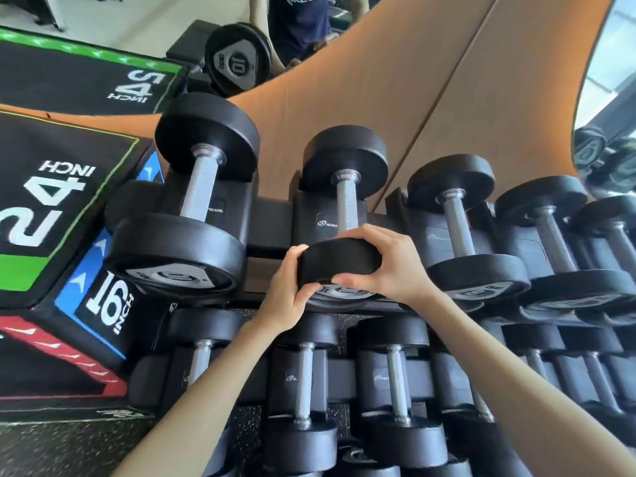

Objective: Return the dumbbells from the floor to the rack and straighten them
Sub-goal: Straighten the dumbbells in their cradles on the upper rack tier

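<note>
Left hand (287, 290) and right hand (389, 266) flank the dumbbell's (345, 204) near head, fingers curled round its rim. Its axis points straight away across the rack (268, 215).

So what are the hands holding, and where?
One top-shelf dumbbell, by its near head: left hand on the left rim, right hand on the right.

Matt black rubber dumbbell (344, 215) heads (knurled metal handles), orange wall (430, 80).
</note>
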Tool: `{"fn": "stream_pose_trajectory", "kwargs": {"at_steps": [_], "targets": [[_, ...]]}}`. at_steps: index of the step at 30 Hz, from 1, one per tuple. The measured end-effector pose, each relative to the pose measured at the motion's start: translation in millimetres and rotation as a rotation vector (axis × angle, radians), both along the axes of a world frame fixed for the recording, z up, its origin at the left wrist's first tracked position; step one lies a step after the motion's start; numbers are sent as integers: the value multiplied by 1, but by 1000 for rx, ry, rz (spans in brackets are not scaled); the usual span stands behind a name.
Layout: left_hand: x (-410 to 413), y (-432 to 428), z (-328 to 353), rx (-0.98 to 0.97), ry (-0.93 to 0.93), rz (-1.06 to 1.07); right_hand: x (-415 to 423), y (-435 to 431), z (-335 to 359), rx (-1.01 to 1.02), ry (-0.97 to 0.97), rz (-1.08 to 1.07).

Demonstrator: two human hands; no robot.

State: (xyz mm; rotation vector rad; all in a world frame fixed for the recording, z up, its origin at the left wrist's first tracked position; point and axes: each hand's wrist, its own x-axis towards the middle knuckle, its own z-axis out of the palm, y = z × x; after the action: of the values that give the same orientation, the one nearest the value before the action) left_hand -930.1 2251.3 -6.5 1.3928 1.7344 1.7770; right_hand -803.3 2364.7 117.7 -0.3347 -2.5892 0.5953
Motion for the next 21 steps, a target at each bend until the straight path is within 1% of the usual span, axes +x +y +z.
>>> {"fn": "stream_pose_trajectory", "kwargs": {"at_steps": [3,7,9,11,14,16,18,19,20,21], "targets": [[-2,5,6,3,51,52,0,2,0,-25,25,23],[-7,0,23,-93,215,43,9,10,-10,-121,126,38],[-9,-3,37,-153,362,36,14,14,-18,-194,208,39],[-11,-5,52,-189,565,57,18,15,-28,-292,281,25],[-5,0,72,-197,893,140,26,15,-45,-380,374,-63],[3,4,87,-190,1039,163,32,17,-55,-403,384,-115],[5,5,93,-203,1062,165,34,18,-57,-387,344,-124],[4,3,92,-206,1024,177,34,18,-56,-367,306,-119],[2,-1,87,-202,939,192,32,19,-52,-347,258,-105],[1,-5,79,-197,804,197,31,18,-48,-325,204,-87]]}}
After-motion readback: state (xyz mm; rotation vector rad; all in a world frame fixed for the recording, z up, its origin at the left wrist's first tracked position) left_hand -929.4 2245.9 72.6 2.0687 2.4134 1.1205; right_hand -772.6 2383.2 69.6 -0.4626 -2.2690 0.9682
